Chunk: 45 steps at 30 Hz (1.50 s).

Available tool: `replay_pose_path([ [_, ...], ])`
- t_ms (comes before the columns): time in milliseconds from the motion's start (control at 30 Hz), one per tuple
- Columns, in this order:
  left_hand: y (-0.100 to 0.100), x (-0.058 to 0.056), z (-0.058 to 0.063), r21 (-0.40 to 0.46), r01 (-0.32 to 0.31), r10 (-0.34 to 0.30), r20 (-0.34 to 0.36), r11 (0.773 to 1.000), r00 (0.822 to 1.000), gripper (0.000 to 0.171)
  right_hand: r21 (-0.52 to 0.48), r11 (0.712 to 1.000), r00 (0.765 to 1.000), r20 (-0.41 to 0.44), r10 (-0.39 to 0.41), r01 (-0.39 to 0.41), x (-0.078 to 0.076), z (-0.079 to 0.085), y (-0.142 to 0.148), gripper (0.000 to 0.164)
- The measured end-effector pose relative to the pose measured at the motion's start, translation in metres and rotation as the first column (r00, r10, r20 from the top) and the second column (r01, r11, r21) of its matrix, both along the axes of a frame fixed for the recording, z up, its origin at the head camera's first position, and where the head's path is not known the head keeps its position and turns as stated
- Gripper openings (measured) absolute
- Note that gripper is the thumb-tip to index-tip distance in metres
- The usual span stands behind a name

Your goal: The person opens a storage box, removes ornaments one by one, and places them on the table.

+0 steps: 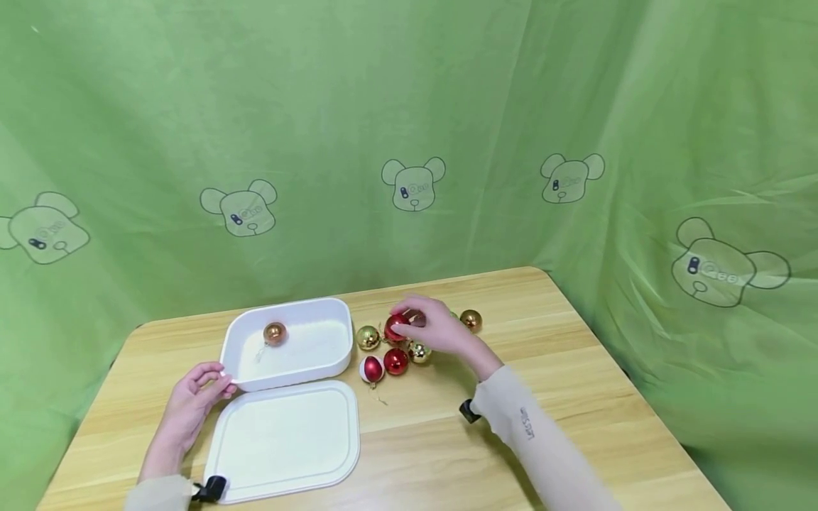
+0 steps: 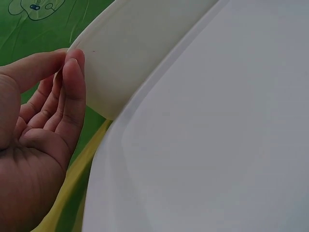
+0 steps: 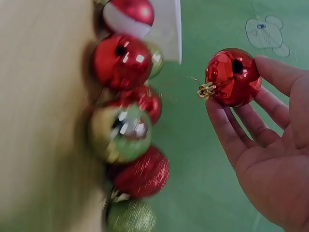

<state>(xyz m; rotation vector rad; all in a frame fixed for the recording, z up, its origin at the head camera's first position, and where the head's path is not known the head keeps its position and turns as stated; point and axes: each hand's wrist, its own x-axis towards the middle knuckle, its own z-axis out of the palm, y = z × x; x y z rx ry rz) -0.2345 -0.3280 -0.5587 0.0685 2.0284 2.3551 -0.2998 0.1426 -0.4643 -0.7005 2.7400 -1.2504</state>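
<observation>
With thumb and fingertips my left hand point(image 1: 192, 399) pinches the near left corner of a white plastic box point(image 1: 319, 342); the left wrist view shows the box wall between them. Inside that box lies one copper Christmas ball point(image 1: 275, 333) with a thin string. My right hand point(image 1: 441, 328) holds a shiny red Christmas ball point(image 3: 232, 77) between thumb and fingers, its gold cap and string loop hanging free. Close by are a gold ball point(image 1: 368, 338), a red ball point(image 1: 395, 361), a red-and-white ball point(image 1: 372, 369) and a pale gold ball point(image 1: 419, 352).
A white lid point(image 1: 287, 441) lies flat in front of the box. Beyond the right hand sits a bronze ball point(image 1: 471, 321), and a glittery green ball point(image 3: 133, 216) lies in the same cluster. Green cloth point(image 1: 345, 142) hangs behind the wooden table point(image 1: 575, 397).
</observation>
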Motion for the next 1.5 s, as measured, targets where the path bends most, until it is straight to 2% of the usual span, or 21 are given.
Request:
replay_pose_path([
  [267,0.001,0.002,0.003,0.006,-0.005,0.005,-0.001,1.0,1.0,0.019,0.012,0.999,0.999,0.012,-0.047,0.047,0.009,-0.009,0.036,0.036],
  [500,0.001,0.001,0.001,0.011,-0.002,0.002,-0.009,1.0,1.0,0.019,-0.025,0.997,0.997,0.036,-0.068,0.068,0.013,-0.016,0.056,0.034],
  [700,0.0,0.0,-0.001,-0.002,0.01,-0.01,-0.005,1.0,1.0,0.02,0.005,0.996,0.996,0.004,-0.086,0.086,0.016,-0.024,0.07,0.033],
  [1033,-0.001,0.0,-0.003,-0.015,-0.003,0.003,-0.011,1.0,1.0,0.02,0.066,0.99,0.991,0.04,-0.125,0.122,0.021,-0.034,0.079,0.035],
  [1333,0.0,0.0,-0.001,-0.023,-0.011,0.011,-0.007,1.0,1.0,0.021,0.077,0.991,0.99,0.083,-0.116,0.11,0.019,-0.045,0.081,0.032],
  [1500,0.001,0.0,-0.001,-0.025,-0.015,0.015,-0.002,1.0,1.0,0.024,0.073,0.994,0.993,0.079,-0.089,0.083,0.019,-0.052,0.08,0.032],
])
